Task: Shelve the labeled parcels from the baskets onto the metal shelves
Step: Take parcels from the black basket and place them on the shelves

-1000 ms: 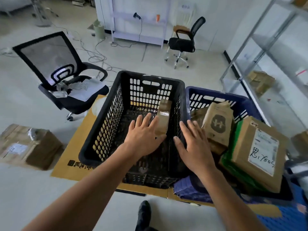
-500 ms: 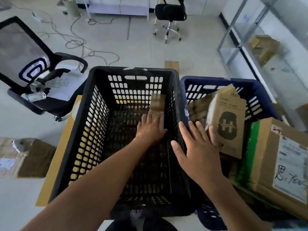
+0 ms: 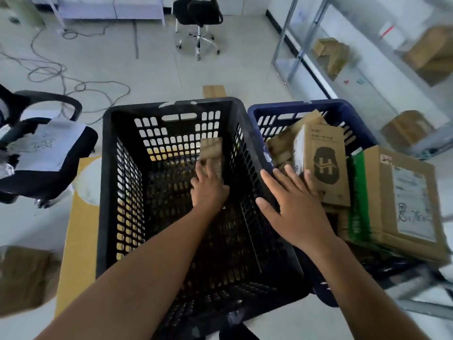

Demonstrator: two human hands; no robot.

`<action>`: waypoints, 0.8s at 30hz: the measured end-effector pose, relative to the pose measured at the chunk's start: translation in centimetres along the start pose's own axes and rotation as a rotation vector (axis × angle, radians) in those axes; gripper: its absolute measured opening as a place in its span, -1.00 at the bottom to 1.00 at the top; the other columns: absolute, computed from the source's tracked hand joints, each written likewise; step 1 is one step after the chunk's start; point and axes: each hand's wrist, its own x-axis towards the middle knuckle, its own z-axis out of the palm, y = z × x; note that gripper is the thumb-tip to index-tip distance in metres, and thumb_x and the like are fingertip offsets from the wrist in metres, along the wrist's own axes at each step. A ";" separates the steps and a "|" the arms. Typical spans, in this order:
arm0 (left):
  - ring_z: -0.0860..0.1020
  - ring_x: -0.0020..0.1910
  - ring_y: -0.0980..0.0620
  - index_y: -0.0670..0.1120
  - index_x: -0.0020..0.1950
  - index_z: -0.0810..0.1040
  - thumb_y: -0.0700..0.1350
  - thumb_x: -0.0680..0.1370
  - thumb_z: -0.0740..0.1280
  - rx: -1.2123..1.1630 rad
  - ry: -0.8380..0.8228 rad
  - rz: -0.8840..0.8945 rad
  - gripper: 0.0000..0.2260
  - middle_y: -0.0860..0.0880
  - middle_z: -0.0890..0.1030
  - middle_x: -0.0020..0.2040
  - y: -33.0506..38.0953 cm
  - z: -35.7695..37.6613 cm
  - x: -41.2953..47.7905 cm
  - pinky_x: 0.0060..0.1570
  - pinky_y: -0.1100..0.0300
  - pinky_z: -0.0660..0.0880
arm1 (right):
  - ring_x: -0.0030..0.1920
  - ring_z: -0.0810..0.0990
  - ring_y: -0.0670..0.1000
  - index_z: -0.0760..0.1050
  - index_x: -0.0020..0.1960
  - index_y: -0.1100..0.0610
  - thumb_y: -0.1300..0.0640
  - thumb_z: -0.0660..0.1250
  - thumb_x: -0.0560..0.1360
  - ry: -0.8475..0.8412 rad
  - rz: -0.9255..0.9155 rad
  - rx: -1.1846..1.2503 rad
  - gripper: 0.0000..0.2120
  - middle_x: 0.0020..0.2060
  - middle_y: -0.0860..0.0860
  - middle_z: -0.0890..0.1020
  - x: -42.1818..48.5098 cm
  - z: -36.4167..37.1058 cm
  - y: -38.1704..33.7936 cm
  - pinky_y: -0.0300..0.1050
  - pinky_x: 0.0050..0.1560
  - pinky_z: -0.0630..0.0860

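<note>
A small brown parcel (image 3: 211,152) leans against the right inner wall of the black basket (image 3: 171,107). My left hand (image 3: 208,190) reaches deep into that basket, and its fingers lie on the parcel's lower part. My right hand (image 3: 291,204) is spread flat over the rim between the two baskets. Its fingertips touch a brown box with an H logo (image 3: 323,165) in the blue basket (image 3: 282,110). A large labeled carton (image 3: 404,200) lies on the blue basket's right side. The metal shelves (image 3: 301,57) stand at the right and hold a few cartons.
An office chair with papers (image 3: 46,153) stands at the left, and another chair (image 3: 198,18) is farther back. Cables trail over the floor (image 3: 73,77). A brown carton (image 3: 22,278) lies at the lower left. Flat yellow cardboard (image 3: 78,229) lies under the baskets.
My left hand has gone deeper into the black basket and down onto the small parcel. My head has come closer over the baskets. The right hand stays near the rim.
</note>
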 end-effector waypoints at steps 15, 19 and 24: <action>0.46 0.36 -0.02 0.19 0.64 0.14 -0.07 0.60 0.37 -0.644 0.090 0.240 -0.32 0.10 0.21 0.54 -3.3 -11.3 -20.4 0.03 0.04 0.68 | 0.68 -0.09 -0.04 0.06 0.69 -0.11 -0.28 0.06 0.67 0.105 -0.026 0.483 -0.36 0.68 -0.05 0.13 -10.2 1.3 -5.0 0.14 0.65 -0.28; 0.48 0.40 -0.11 0.36 0.57 0.20 0.03 0.50 0.38 -0.823 0.065 0.353 -0.31 0.02 0.35 0.51 -3.6 -10.5 -27.6 0.06 -0.05 0.68 | 0.66 0.06 -0.04 0.17 0.61 -0.27 -0.33 0.12 0.66 0.112 -0.077 0.841 -0.45 0.59 -0.24 0.29 -15.4 0.8 -5.3 0.31 0.65 -0.09; 0.51 0.38 -0.16 0.42 0.55 0.19 0.06 0.46 0.39 -0.909 0.000 0.415 -0.28 -0.09 0.38 0.50 -4.3 -8.5 -34.6 0.17 -0.12 0.62 | 0.48 0.44 -0.08 0.25 0.46 -0.49 -0.31 0.22 0.63 0.123 -0.147 1.076 -0.58 0.36 -0.37 0.50 -22.1 0.3 -5.0 0.30 0.46 0.42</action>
